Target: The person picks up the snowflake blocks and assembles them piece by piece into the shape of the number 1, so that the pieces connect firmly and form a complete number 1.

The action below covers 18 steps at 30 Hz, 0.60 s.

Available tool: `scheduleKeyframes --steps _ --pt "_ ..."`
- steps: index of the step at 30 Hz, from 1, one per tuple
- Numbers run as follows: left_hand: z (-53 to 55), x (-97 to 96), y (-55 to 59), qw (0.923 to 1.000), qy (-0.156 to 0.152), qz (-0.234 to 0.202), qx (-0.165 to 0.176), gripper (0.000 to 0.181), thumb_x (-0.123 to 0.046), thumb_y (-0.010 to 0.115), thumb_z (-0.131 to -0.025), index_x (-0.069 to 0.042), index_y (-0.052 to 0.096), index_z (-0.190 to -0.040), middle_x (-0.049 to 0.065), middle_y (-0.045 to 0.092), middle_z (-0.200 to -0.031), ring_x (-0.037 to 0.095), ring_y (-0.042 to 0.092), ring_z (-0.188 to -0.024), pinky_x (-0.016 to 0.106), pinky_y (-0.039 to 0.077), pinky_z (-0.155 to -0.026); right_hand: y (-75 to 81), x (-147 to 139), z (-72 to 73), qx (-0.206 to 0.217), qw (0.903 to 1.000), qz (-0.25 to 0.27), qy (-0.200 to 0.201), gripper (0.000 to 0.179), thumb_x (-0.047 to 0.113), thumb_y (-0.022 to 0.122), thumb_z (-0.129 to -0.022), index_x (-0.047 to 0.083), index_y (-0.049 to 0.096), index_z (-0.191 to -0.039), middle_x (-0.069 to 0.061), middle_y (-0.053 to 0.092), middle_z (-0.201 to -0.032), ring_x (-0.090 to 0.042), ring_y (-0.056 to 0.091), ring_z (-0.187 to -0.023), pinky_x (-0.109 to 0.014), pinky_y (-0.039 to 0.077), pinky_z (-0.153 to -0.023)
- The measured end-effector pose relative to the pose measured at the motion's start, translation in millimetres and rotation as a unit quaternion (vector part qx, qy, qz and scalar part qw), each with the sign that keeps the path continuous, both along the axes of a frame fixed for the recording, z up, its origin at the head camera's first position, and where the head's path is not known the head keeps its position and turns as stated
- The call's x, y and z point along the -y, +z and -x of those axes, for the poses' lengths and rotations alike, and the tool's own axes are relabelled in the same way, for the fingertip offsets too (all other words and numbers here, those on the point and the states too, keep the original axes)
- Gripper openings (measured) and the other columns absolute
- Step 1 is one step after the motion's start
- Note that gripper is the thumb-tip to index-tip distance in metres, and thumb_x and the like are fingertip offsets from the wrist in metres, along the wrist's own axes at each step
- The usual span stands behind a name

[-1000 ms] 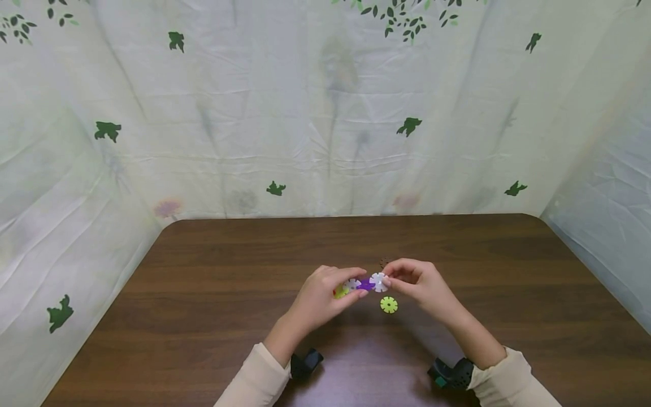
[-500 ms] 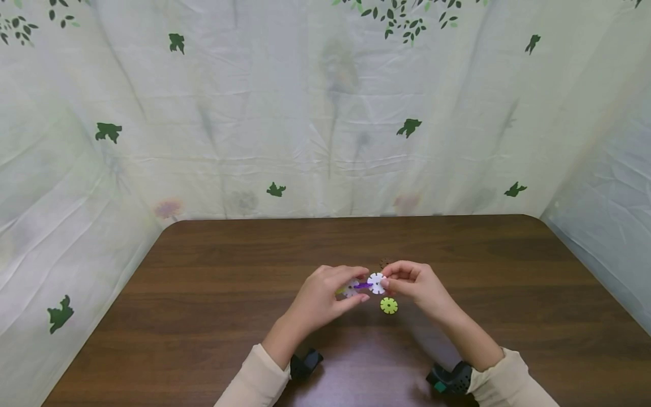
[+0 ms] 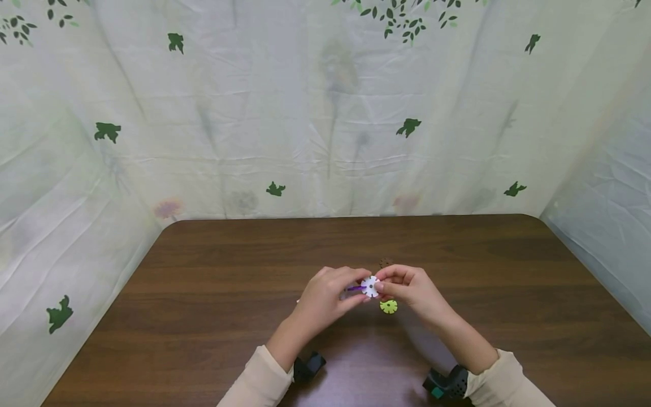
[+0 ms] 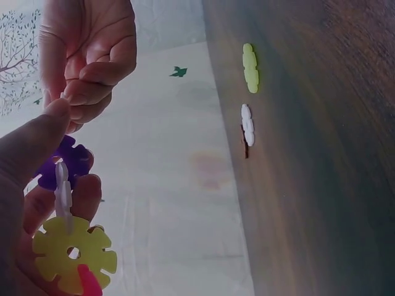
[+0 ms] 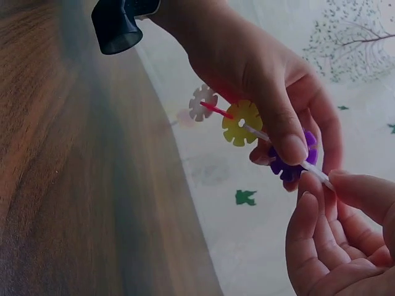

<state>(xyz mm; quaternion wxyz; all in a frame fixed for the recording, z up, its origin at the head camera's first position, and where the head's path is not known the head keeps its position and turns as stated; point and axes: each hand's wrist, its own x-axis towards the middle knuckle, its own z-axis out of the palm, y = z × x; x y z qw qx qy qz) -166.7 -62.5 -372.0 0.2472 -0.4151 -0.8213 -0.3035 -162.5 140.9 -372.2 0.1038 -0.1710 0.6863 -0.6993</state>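
My left hand (image 3: 328, 294) grips a chain of slotted plastic discs joined edge to edge. In the right wrist view the chain runs from a white disc (image 5: 202, 103) through a pink disc (image 5: 216, 110), seen edge-on, a yellow disc (image 5: 242, 123) and another white one to a purple disc (image 5: 287, 163). Left thumb and fingers are at the purple disc. My right hand (image 3: 414, 291) pinches the end white disc (image 3: 370, 286) between thumb and fingers, right at the purple disc's edge. In the head view the left hand hides most of the chain.
On the brown table (image 3: 203, 316) lie a loose yellow-green disc (image 3: 389, 306) and a brown disc (image 3: 385, 263). The left wrist view also shows a loose white disc (image 4: 247, 125) beside the brown one. A patterned curtain (image 3: 305, 141) hangs behind the table.
My right hand has moved left with the white disc, closer to the left hand. The chain has turned, so the purple disc now shows edge-on in the head view.
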Motion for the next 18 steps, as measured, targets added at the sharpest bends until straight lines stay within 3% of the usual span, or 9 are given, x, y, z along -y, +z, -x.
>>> scheduleKeyframes --steps 11,18 --pt "1.5 4.1 -0.5 0.9996 0.017 -0.018 -0.011 0.033 -0.023 0.075 -0.073 -0.011 0.065 -0.101 -0.004 0.064 -0.084 0.007 0.057 -0.072 0.026 0.041 -0.067 2.5 -0.7 0.4 -0.033 0.9994 -0.004 -0.01 0.028 0.004 0.063 -0.083 -0.013 0.053 -0.103 -0.011 0.061 -0.09 -0.021 0.062 -0.079 -0.035 0.05 -0.073" --pt "3.8 8.8 1.7 0.999 0.032 -0.026 -0.019 0.035 -0.021 0.077 -0.07 -0.01 0.065 -0.101 -0.004 0.064 -0.083 0.006 0.056 -0.07 0.026 0.041 -0.064 3.0 -8.4 -1.2 -0.113 0.9921 -0.048 -0.025 0.03 0.003 0.066 -0.08 -0.005 0.056 -0.107 -0.019 0.059 -0.101 -0.026 0.06 -0.088 -0.03 0.05 -0.072"
